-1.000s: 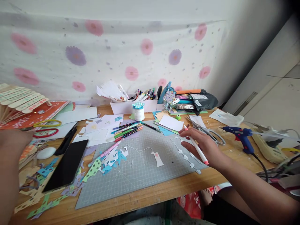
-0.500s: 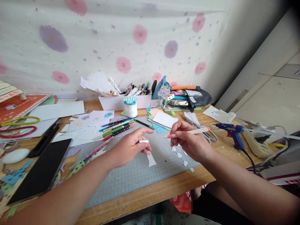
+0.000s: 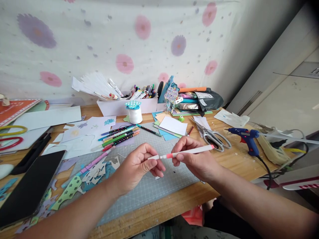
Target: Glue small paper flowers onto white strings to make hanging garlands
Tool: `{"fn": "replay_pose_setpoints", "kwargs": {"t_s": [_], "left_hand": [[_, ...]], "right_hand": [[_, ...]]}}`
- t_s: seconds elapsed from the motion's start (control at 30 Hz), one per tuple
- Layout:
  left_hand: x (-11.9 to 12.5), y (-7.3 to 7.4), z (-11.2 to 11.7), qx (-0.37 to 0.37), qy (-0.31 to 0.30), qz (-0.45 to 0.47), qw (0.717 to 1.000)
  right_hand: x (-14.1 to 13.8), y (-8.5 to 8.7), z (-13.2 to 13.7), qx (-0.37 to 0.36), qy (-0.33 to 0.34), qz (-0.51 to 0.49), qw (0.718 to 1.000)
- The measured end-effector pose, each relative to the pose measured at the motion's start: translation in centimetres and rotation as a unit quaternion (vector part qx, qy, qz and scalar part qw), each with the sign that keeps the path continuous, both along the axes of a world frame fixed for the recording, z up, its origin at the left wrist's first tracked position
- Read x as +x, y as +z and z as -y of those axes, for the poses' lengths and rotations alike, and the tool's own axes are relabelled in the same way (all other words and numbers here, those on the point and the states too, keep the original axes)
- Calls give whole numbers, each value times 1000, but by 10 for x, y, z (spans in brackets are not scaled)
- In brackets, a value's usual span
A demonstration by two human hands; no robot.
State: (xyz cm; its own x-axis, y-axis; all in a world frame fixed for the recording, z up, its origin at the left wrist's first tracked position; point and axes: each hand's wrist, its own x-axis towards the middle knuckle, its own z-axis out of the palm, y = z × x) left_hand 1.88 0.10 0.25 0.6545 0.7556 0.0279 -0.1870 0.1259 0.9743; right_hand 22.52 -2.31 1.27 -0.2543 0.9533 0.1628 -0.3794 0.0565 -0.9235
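In the head view, my right hand grips a white marker with pinkish-red bands, its tip pointing left. My left hand pinches a small white pen cap between thumb and forefinger. The cap's end is right by the marker's tip; I cannot tell whether they touch. Both hands are above a grey cutting mat. Cut paper scraps lie left of my left hand. Several markers lie in a bunch behind it.
Grey-handled scissors and a blue glue gun lie to the right. A white thread spool stands before a pen box. Stacked paper lies behind my hands. A black phone lies at the left.
My hands have come together, bringing the cap and the marker's tip close. The camera view has shifted slightly. My hands now hide most of the white paper strip and the string of paper shapes.
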Motion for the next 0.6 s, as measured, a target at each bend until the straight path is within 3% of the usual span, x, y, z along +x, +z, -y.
{"fn": "replay_pose_setpoints", "kwargs": {"t_s": [0.37,0.6], "left_hand": [[-5,3,3,1,-24,6,1000],[-1,3,9,15,17,-41,999]], "right_hand": [[-9,-2,-2,-3,-13,33,999],[-14,-3,4,1,-71,102,992]]}}
